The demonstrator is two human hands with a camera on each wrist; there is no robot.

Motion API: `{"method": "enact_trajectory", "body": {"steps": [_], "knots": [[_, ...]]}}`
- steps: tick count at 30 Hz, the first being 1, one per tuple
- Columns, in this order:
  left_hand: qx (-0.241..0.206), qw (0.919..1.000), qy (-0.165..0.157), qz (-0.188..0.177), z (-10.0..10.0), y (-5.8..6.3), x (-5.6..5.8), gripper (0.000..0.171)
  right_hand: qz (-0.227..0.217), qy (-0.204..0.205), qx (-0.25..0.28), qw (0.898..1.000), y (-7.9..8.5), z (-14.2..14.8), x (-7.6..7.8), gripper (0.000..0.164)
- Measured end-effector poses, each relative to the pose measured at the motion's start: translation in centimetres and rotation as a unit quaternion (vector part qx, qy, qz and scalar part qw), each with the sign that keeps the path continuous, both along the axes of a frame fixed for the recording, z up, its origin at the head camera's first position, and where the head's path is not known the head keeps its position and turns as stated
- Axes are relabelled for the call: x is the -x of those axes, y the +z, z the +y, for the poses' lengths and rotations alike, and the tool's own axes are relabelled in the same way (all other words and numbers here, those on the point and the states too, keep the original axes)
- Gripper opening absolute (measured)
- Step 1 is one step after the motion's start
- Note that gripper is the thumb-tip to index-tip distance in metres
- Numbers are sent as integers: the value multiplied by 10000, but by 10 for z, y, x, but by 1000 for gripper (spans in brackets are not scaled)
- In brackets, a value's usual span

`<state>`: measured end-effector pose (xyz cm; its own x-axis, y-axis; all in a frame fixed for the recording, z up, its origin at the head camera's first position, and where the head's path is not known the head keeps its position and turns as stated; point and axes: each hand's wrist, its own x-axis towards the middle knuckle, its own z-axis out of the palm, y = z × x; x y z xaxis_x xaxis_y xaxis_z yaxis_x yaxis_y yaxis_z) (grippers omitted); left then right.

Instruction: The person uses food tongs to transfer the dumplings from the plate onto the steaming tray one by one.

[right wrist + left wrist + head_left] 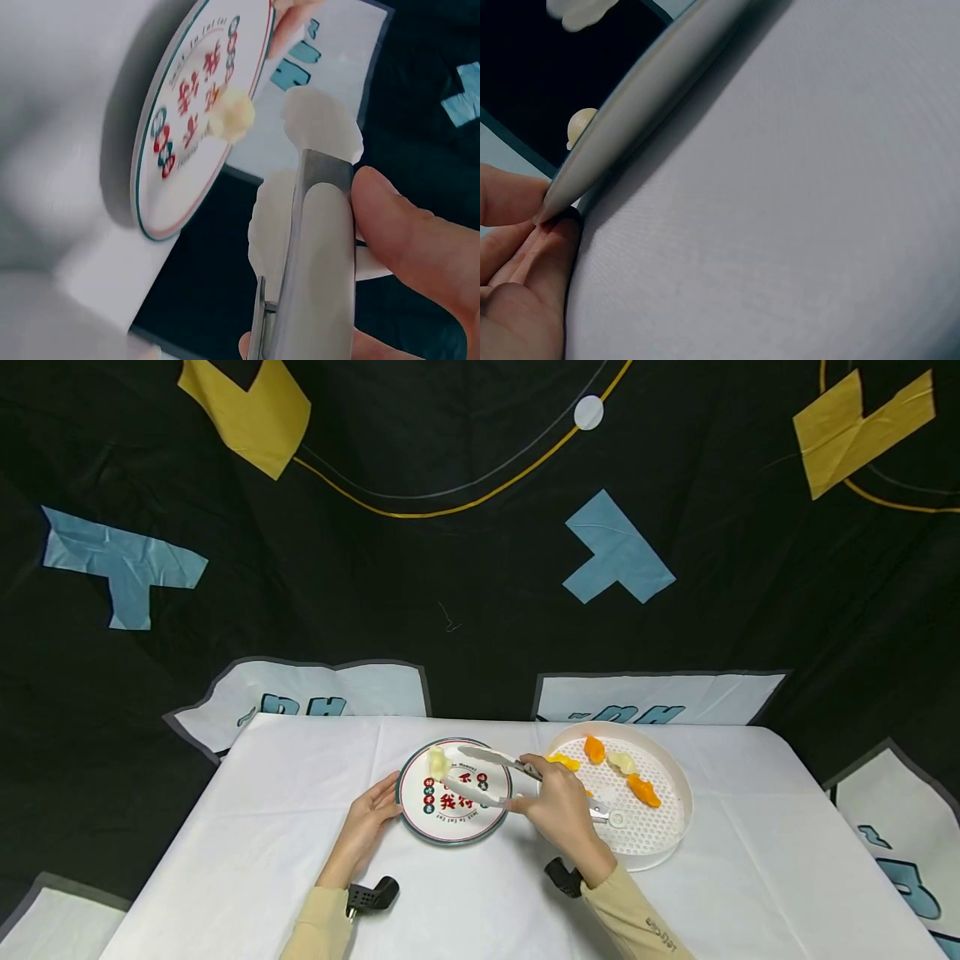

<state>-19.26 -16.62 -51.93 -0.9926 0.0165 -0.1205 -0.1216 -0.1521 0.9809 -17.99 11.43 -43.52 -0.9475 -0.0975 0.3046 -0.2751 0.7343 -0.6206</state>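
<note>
My left hand (377, 817) pinches the edge of a round white plate (450, 835) with red and green print; in the left wrist view the rim lies between thumb and fingers. A pale yellow lump (438, 763), like a piece of food, sits on the plate's far left part. My right hand (558, 806) grips metal tongs with pale tips (480, 753). Spread apart, the tips stand over the plate with nothing between them. In the right wrist view the lump (231, 115) lies clear of the tongs (315, 262).
Right of the plate stands a round, cream tray (678, 827) with a perforated base. It bears orange pieces (643, 790), a pale piece (622, 762) and a yellow piece (564, 762). My right hand partly covers its left side. A black curtain (480, 610) hangs behind the white-covered table (247, 860).
</note>
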Motion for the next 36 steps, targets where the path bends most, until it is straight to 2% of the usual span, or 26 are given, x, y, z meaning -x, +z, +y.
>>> {"method": "enact_trajectory", "body": {"steps": [6, 12, 21, 36], "knots": [[38, 10000, 20, -3, 0, 0, 1, 62, -36, 55, -98, 9999, -7, -19, 4, 62], [47, 10000, -15, 17, 0, -1, 1, 62, -90, -142, -316, 9994, -15, -33, 7, 66], [30, 10000, 7, -21, 0, 0, 0, 62, 238, -371, -470, 9979, -28, -48, 10, 70], [-68, 10000, 5, -16, 0, 0, 1, 61, 518, -656, -572, 9949, -36, -60, 17, 57]]}}
